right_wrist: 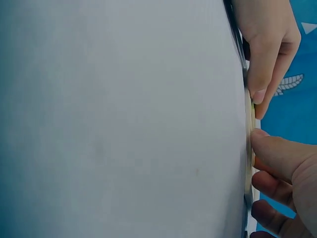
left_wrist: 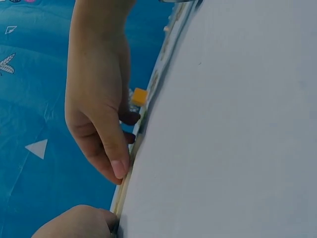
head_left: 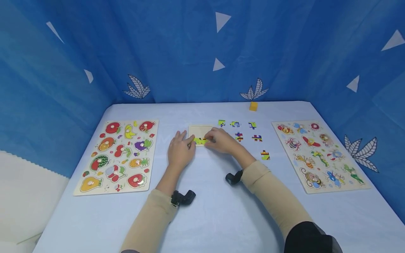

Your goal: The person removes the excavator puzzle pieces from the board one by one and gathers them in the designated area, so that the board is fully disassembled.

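Observation:
A small wooden puzzle tray (head_left: pixel 200 130) lies at the middle of the table, with yellow-green puzzle pieces (head_left: pixel 198 141) along its near edge. My left hand (head_left: pixel 181 150) grips the tray's near left corner with thumb and index finger, the other fingers spread forward. On the right side, my right hand (head_left: pixel 221 140) has its thumb and index finger together at the end of the piece row, pinching a puzzle piece mostly hidden under the fingertips. The right wrist view shows both the left hand (right_wrist: pixel 270 47) and the right hand (right_wrist: pixel 285 173) close together at the tray's edge.
Several loose puzzle pieces (head_left: pixel 252 125) are scattered right of the tray, one puzzle piece (head_left: pixel 265 155) nearer. A fruit board (head_left: pixel 151 140) lies left, an insect board (head_left: pixel 303 182) right. An orange block (head_left: pixel 253 106) stands at the back edge, before a blue curtain (head_left: pixel 186 52).

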A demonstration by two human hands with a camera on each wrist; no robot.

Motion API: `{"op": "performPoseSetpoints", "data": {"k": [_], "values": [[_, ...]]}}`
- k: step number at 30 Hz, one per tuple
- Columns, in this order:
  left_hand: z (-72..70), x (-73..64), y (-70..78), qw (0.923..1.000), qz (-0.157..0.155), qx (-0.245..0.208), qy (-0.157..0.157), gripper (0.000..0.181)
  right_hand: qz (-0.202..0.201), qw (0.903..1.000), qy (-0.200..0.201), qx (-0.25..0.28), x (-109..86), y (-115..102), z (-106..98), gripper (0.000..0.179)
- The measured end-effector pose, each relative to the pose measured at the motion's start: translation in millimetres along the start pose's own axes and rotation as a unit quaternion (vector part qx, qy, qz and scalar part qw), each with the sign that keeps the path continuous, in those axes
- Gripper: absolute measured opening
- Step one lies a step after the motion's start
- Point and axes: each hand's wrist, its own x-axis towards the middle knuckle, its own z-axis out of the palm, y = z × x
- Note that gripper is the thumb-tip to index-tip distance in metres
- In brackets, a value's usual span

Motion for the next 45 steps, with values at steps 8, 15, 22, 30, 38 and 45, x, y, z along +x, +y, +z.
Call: {"op": "performPoseSetpoints", "data": {"k": [8, 15, 22, 30, 38, 45], "values": [[0.0, 0.6, 1.2, 0.9999, -0.009, -0.006, 0.001, 0.038, 0.026, 0.9992, 0.005, 0.031, 4.7, -3.8, 5.2, 0.019], [-1.2, 0.5, 1.4, 0.9997, -0.017, -0.014, -0.009, 0.038, 0.048, 0.9948, -0.004, 0.089, 8.1, -3.4, 3.6, 0.013], [-1.6, 0.0, 1.9, 0.9996, -0.017, -0.019, -0.013, 0.038, 0.066, 0.9828, 0.002, 0.173, 8.4, 4.7, -1.7, 0.015], [-1.0, -1.3, 1.1, 0.9997, -0.011, -0.022, 0.003, 0.036, 0.071, 0.9747, 0.007, 0.212, -4.0, 15.8, -16.4, 0.018], [0.8, -2.1, -0.1, 0.9995, -0.008, -0.029, 0.013, 0.035, 0.046, 0.9860, -0.033, 0.157, -39.6, 40.4, -38.7, 0.017], [0.8, -1.3, 0.4, 0.9994, -0.005, -0.032, 0.013, 0.035, 0.047, 0.9874, -0.052, 0.142, -69.5, 70.5, -52.8, 0.019]]}}
